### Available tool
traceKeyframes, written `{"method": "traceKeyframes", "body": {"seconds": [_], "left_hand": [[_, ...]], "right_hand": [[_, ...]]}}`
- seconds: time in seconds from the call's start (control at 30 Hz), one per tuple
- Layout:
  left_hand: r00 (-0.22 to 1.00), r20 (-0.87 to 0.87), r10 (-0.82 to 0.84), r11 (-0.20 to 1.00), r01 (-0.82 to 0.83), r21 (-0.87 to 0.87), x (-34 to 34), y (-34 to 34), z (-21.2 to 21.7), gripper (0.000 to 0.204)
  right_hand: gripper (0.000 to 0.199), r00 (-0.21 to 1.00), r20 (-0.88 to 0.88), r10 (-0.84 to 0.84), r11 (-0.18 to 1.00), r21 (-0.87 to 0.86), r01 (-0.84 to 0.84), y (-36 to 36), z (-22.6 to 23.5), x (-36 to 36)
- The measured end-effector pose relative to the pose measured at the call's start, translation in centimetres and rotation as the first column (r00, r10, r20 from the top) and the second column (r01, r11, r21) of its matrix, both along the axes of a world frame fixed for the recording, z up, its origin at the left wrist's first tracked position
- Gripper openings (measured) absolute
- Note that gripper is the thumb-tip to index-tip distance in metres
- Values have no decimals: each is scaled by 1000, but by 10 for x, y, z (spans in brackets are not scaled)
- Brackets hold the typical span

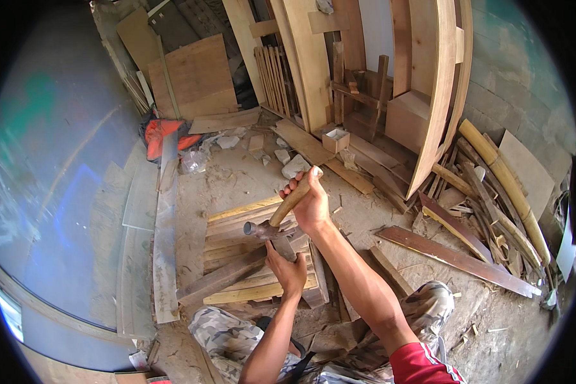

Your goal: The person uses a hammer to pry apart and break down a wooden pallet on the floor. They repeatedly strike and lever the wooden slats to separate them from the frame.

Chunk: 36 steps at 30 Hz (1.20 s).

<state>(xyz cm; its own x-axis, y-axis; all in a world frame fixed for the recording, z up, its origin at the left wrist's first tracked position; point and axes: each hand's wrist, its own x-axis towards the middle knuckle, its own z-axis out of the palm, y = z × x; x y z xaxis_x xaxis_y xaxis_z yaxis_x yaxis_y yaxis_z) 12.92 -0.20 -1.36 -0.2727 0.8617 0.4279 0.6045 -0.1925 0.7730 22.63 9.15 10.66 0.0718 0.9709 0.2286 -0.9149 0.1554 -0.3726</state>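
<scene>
My right hand (pixel 312 203) is wrapped round the wooden handle of a hammer (pixel 289 207), held at a slant. Its metal head points its round face to the left, low over a dark wooden beam (pixel 227 275). Whether the head's other end touches the wood cannot be made out. Below the hammer, my left hand (pixel 289 272) grips the beam near its upper right end, thumb and fingers on either side. Under the beam lies a stack of slatted wooden boards (pixel 262 289), between my knees in camouflage trousers.
Scrap wood and a bamboo pole (pixel 505 176) are heaped at the right, by a long brown board (pixel 454 259). Tall wooden frames (pixel 301 64) stand behind. On the left, a long plank (pixel 165 256) lies beside a painted panel (pixel 64 192). Orange cloth (pixel 157 137) and rubble sit farther back.
</scene>
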Motion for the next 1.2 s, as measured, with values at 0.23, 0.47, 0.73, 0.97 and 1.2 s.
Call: {"method": "traceKeyframes", "body": {"seconds": [0.23,0.47,0.73,0.97,1.2], "left_hand": [[999,-46,0,999,-2,-45,-9,16,-2,88],[952,-242,-187,979,162,-121,-58,-1,3,106],[770,-485,-415,899,264,-350,-121,25,25,127],[684,-551,-478,872,296,-389,-103,51,12,147],[681,-612,-402,910,222,-350,-98,50,12,151]], "right_hand": [[42,990,136,26,998,49,-32,1,7,-7],[38,884,458,-96,994,85,64,-10,11,-27],[40,828,557,-70,996,91,23,-4,16,-20],[34,857,508,-85,995,7,95,-12,21,-28],[32,856,487,-172,978,-24,209,-21,20,-35]]}}
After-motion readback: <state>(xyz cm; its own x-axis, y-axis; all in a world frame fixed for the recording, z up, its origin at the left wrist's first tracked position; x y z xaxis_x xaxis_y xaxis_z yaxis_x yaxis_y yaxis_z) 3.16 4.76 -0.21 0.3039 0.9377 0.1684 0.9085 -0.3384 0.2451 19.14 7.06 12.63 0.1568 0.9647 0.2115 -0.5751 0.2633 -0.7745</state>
